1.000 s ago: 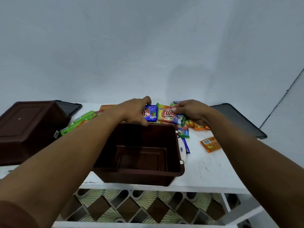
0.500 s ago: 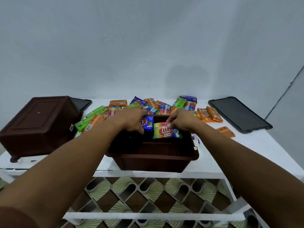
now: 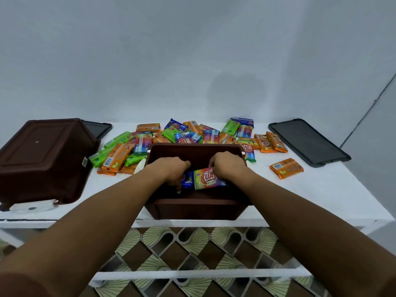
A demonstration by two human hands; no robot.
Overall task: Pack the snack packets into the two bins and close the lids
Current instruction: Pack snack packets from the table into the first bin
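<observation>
An open brown bin (image 3: 192, 207) stands at the table's front edge, in the middle. Both of my hands reach down inside it. My left hand (image 3: 171, 171) grips a blue snack packet (image 3: 187, 180). My right hand (image 3: 227, 167) pinches the top edge of a rainbow-coloured packet (image 3: 206, 179) beside the blue one. Behind the bin lies a heap of green, orange, blue and rainbow packets (image 3: 145, 144). A second brown bin (image 3: 42, 157) sits upside down at the left.
A dark lid (image 3: 308, 142) lies flat at the right of the white table (image 3: 321, 189). Another dark lid (image 3: 97, 128) shows behind the upturned bin. One orange packet (image 3: 286, 168) lies alone at the right. A wall rises close behind; patterned floor below.
Both hands have carried their packets from the heap over the bin's far rim and down into the bin. The camera has pulled back, showing more of the table.
</observation>
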